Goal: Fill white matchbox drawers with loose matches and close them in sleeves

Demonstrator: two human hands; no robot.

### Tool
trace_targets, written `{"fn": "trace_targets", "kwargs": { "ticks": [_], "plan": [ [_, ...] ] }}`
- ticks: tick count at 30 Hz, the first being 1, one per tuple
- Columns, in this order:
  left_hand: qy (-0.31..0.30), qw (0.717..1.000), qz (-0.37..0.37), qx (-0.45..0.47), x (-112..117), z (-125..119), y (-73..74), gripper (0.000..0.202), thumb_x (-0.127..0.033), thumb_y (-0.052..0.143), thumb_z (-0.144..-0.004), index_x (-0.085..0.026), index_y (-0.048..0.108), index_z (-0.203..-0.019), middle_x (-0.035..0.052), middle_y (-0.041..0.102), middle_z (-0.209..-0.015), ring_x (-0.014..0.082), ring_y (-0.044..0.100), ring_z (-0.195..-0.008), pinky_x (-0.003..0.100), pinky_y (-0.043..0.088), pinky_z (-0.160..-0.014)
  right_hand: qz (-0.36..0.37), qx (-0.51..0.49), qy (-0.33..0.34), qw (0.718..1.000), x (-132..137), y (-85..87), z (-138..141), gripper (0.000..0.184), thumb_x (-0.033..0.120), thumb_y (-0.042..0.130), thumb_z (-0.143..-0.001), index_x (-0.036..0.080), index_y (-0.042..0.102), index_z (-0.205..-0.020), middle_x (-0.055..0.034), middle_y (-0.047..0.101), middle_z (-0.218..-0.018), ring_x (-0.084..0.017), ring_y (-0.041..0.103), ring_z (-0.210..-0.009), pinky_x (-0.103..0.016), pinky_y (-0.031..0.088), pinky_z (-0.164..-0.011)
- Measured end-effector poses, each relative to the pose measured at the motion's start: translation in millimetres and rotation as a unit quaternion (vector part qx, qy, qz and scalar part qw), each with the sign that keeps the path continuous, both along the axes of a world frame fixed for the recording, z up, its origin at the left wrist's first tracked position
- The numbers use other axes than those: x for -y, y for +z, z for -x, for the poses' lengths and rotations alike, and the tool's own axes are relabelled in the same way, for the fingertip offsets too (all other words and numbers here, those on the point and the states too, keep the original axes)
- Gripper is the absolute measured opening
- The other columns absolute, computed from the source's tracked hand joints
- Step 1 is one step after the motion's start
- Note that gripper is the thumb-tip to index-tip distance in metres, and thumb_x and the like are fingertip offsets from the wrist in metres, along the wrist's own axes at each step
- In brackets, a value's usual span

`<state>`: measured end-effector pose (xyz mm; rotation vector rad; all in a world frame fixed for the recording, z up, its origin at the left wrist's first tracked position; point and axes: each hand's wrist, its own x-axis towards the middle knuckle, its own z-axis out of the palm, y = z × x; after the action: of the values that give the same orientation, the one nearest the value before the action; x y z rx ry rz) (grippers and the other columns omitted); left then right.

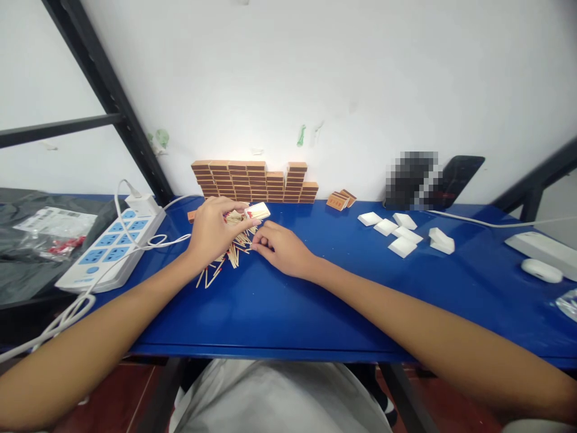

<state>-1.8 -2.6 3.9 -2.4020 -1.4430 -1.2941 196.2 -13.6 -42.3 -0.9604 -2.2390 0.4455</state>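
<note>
My left hand point(215, 231) is closed around a small white matchbox tray point(258, 211) with matches in it, held just above the blue table point(288, 307). A loose pile of matches point(225, 260) lies under and beside that hand. My right hand point(282, 249) rests on the table to the right of the pile, its fingers pinched together at the pile's edge; what they grip is too small to make out.
Stacked brown matchboxes point(255, 181) line the wall, with a few more point(341, 199) to the right. Several white inner trays point(402, 233) lie right of centre. A power strip point(112, 246) with cables sits left; a mouse point(541, 270) and keyboard point(543, 249) sit right.
</note>
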Motion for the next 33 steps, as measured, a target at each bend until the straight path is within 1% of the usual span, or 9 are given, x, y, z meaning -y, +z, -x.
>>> {"fn": "trace_targets", "kwargs": {
  "ticks": [4,9,14,18,21,25,30,31,33],
  "plan": [
    [-0.006,1.000,-0.002,0.004,-0.4,0.6,-0.5,0.039,-0.059,0.076,-0.086,-0.023,0.082,-0.099,0.0061,0.080,-0.099,0.0257,0.069,-0.092,0.040,0.049,-0.084,-0.004,0.000,-0.022,1.000,0.1,-1.3,-0.9,0.004,0.017,0.061,-0.099,0.019,0.065,-0.099,-0.0024,0.061,-0.096,-0.015,0.058,-0.083,-0.029,0.044,-0.078],
    [-0.011,1.000,-0.008,0.002,-0.9,1.3,-1.6,0.039,-0.059,0.076,-0.086,-0.023,0.082,-0.098,0.0063,0.080,-0.099,0.0257,0.069,-0.090,0.040,0.049,-0.083,0.013,0.049,-0.044,0.998,-1.5,1.7,-1.3,0.009,0.018,0.061,-0.100,0.018,0.065,-0.091,-0.0030,0.061,-0.092,-0.016,0.058,-0.083,-0.030,0.043,-0.078],
    [-0.010,1.000,-0.008,0.000,-1.2,1.6,-1.9,0.041,-0.060,0.076,-0.086,-0.022,0.082,-0.098,0.0066,0.080,-0.098,0.0256,0.069,-0.091,0.040,0.049,-0.083,0.005,0.087,-0.041,0.995,0.6,5.6,-1.8,0.011,0.018,0.058,-0.101,0.018,0.064,-0.091,-0.0044,0.062,-0.092,-0.017,0.058,-0.086,-0.030,0.042,-0.078],
    [-0.007,1.000,-0.002,-0.001,-0.7,0.8,-1.4,0.041,-0.061,0.075,-0.085,-0.023,0.082,-0.098,0.0063,0.080,-0.098,0.0255,0.069,-0.092,0.040,0.050,-0.084,0.019,0.046,-0.050,0.997,2.2,6.3,-0.5,0.007,0.020,0.060,-0.100,0.018,0.065,-0.096,-0.0034,0.064,-0.095,-0.015,0.058,-0.083,-0.029,0.041,-0.076],
    [-0.008,1.000,0.001,-0.001,-0.5,-0.4,-0.8,0.040,-0.061,0.077,-0.084,-0.023,0.082,-0.097,0.0063,0.080,-0.098,0.0257,0.069,-0.092,0.039,0.049,-0.084,0.031,0.022,-0.061,0.997,0.5,5.4,0.7,0.007,0.024,0.067,-0.097,0.018,0.068,-0.093,-0.0016,0.064,-0.089,-0.015,0.058,-0.079,-0.028,0.040,-0.072],
    [-0.012,1.000,0.001,0.005,-0.6,-1.4,0.2,0.038,-0.059,0.078,-0.083,-0.025,0.082,-0.098,0.0061,0.080,-0.099,0.0265,0.069,-0.094,0.041,0.050,-0.089,0.036,0.024,-0.048,0.998,-1.9,6.7,0.5,0.009,0.018,0.066,-0.093,0.019,0.069,-0.085,-0.0012,0.066,-0.084,-0.014,0.058,-0.077,-0.028,0.039,-0.070],
    [-0.012,1.000,0.002,0.001,-0.7,0.3,0.0,0.035,-0.056,0.078,-0.084,-0.025,0.082,-0.100,0.0062,0.080,-0.100,0.0262,0.069,-0.094,0.041,0.051,-0.089,0.041,0.051,-0.025,0.998,-0.4,10.4,-2.1,0.015,0.013,0.063,-0.092,0.019,0.064,-0.078,-0.0019,0.067,-0.080,-0.016,0.058,-0.080,-0.029,0.040,-0.071],
    [-0.013,1.000,-0.001,0.000,-0.8,0.8,-0.2,0.034,-0.055,0.078,-0.085,-0.025,0.082,-0.099,0.0062,0.080,-0.100,0.0261,0.069,-0.094,0.041,0.050,-0.089,0.038,0.047,-0.023,0.998,0.1,10.2,-2.7,0.014,0.013,0.062,-0.093,0.019,0.064,-0.080,-0.0020,0.067,-0.081,-0.016,0.059,-0.080,-0.029,0.041,-0.072],
    [-0.018,1.000,-0.005,-0.002,-0.6,1.4,-0.3,0.033,-0.054,0.078,-0.085,-0.024,0.082,-0.099,0.0062,0.080,-0.099,0.0262,0.069,-0.095,0.040,0.051,-0.089,0.024,0.020,-0.015,0.999,1.0,8.2,-3.9,0.010,0.015,0.059,-0.096,0.018,0.067,-0.091,-0.0031,0.066,-0.090,-0.016,0.060,-0.082,-0.029,0.043,-0.074]
  ]
}}
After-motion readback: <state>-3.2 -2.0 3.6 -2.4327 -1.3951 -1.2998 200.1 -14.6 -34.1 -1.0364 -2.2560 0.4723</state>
